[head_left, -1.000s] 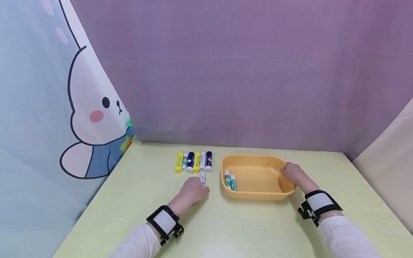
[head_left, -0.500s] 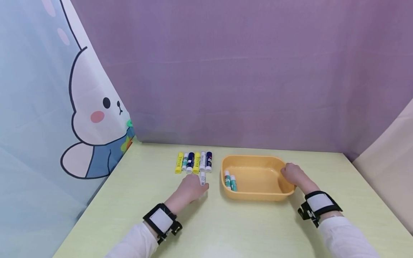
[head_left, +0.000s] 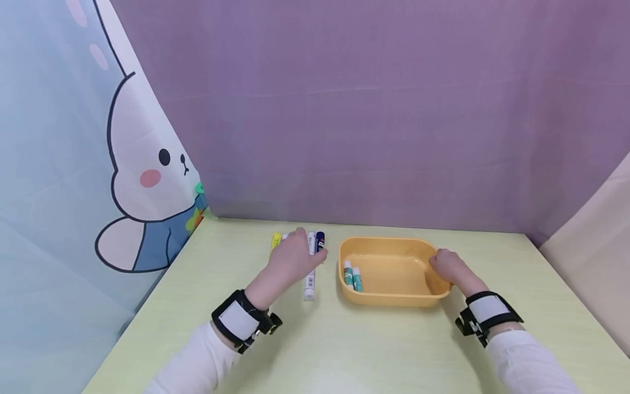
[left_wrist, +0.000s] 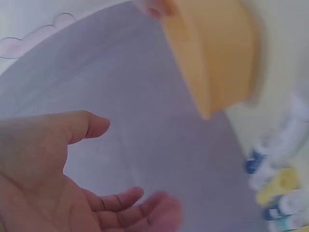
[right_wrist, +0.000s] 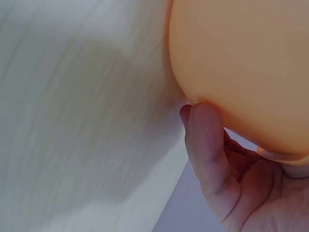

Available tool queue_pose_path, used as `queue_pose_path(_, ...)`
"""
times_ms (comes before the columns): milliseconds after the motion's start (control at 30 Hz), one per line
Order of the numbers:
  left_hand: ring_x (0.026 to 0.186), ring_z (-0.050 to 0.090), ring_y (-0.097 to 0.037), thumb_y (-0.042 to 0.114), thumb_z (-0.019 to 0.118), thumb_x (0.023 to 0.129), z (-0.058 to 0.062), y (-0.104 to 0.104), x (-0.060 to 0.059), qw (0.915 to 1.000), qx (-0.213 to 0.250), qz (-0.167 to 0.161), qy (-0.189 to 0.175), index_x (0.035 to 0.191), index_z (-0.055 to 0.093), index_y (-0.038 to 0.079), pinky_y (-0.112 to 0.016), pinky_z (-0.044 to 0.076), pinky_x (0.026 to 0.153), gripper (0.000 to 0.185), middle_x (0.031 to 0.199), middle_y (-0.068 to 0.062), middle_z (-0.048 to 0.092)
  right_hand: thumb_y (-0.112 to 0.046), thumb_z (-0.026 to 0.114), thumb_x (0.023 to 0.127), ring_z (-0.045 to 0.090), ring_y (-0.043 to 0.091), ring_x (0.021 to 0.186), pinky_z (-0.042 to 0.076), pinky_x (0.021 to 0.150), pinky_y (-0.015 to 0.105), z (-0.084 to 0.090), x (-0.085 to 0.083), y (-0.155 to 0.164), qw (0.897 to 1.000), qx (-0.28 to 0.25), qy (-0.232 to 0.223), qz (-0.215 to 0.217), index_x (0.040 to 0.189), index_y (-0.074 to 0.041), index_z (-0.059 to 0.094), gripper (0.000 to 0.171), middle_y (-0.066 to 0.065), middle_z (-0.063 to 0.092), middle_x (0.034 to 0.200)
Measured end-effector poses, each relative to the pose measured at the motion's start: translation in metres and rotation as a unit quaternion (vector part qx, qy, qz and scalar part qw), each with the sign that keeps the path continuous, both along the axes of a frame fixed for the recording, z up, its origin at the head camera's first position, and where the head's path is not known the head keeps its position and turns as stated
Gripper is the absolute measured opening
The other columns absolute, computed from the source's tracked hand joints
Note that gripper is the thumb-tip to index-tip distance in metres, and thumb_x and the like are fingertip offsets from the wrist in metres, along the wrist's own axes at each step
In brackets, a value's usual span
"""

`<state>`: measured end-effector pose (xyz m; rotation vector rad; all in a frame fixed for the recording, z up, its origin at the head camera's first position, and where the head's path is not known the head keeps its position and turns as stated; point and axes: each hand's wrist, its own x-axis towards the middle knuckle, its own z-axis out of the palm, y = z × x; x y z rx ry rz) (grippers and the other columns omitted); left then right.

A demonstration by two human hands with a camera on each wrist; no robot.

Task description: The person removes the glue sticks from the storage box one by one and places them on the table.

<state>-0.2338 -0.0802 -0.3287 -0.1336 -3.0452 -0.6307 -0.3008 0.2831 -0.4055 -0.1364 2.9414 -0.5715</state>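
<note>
Left hand (head_left: 290, 257) hovers loose-fingered over the glue stick row (head_left: 315, 241): pinch one stick mid-barrel (right hand (head_left: 445, 265) grips tray (head_left: 394, 298) rim, steadying).

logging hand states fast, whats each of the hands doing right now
Left hand: open, holding nothing, above the row of glue sticks.
Right hand: gripping the rim of the orange plastic tray.

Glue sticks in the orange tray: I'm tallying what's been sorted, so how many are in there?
2. Both glue sticks lie side by side at the left end of the orange tray; none seems hidden.
</note>
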Motion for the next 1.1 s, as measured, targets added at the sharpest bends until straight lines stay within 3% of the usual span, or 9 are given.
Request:
queue_pose_path(167, 0.114, 0.050, -0.035, 0.060, 0.056, 0.085, 0.024, 0.010, 0.004, 0.9974, -0.025, -0.020, 0.064, 0.134, 0.040, -0.004, -0.047, 0.051, 0.085, 0.082, 0.129, -0.021, 0.048, -0.010, 0.034, 0.089, 0.053, 0.024, 0.055, 0.048, 0.047, 0.032, 0.001, 0.001, 0.000, 1.000, -0.001, -0.009, -0.003, 0.086, 0.013, 0.049, 0.027, 0.016, 0.049, 0.069)
queue_pose_path(300, 0.129, 0.037, -0.039, 0.064, 0.054, 0.083, 0.034, 0.024, 0.007, 0.9966, -0.027, -0.033, 0.071, 0.144, 0.028, 0.002, -0.056, 0.043, 0.094, 0.091, 0.143, -0.023, 0.034, -0.010, 0.034, 0.089, 0.053, 0.024, 0.055, 0.047, 0.047, 0.032, 0.002, 0.002, 0.001, 1.000, -0.001, -0.007, -0.002, 0.085, 0.012, 0.049, 0.027, 0.016, 0.048, 0.069)
queue_pose_path(467, 0.140, 0.021, -0.040, 0.064, 0.057, 0.082, 0.037, 0.045, 0.009, 0.9950, -0.025, -0.054, 0.080, 0.151, 0.012, 0.012, -0.065, 0.028, 0.103, 0.097, 0.154, -0.021, 0.015, -0.010, 0.034, 0.088, 0.053, 0.024, 0.054, 0.047, 0.046, 0.032, 0.002, 0.002, 0.000, 1.000, 0.000, -0.003, 0.001, 0.083, 0.011, 0.048, 0.026, 0.016, 0.048, 0.068)
queue_pose_path(767, 0.144, 0.004, -0.039, 0.065, 0.060, 0.079, 0.024, 0.079, 0.000, 0.9904, -0.045, -0.078, 0.105, 0.153, 0.000, 0.022, -0.068, 0.009, 0.106, 0.104, 0.157, -0.018, 0.001, -0.010, 0.034, 0.089, 0.053, 0.024, 0.053, 0.047, 0.046, 0.032, 0.000, -0.001, -0.001, 1.000, 0.001, 0.000, 0.002, 0.082, 0.010, 0.048, 0.026, 0.015, 0.047, 0.067)
queue_pose_path(933, 0.144, -0.002, -0.038, 0.068, 0.060, 0.077, 0.007, 0.095, -0.008, 0.9851, -0.062, -0.107, 0.120, 0.152, -0.003, 0.023, -0.067, 0.007, 0.107, 0.108, 0.158, -0.016, -0.001, -0.010, 0.035, 0.088, 0.053, 0.025, 0.055, 0.047, 0.048, 0.032, 0.000, -0.001, -0.001, 1.000, 0.008, 0.006, 0.003, 0.082, 0.012, 0.049, 0.026, 0.016, 0.048, 0.068)
queue_pose_path(1100, 0.144, 0.001, -0.037, 0.069, 0.062, 0.074, -0.015, 0.108, -0.014, 0.9813, -0.071, -0.129, 0.124, 0.152, -0.004, 0.024, -0.066, 0.013, 0.108, 0.112, 0.158, -0.014, 0.000, -0.010, 0.035, 0.089, 0.053, 0.026, 0.057, 0.047, 0.049, 0.033, 0.000, -0.001, -0.001, 1.000, 0.013, 0.008, 0.001, 0.082, 0.012, 0.049, 0.027, 0.016, 0.049, 0.068)
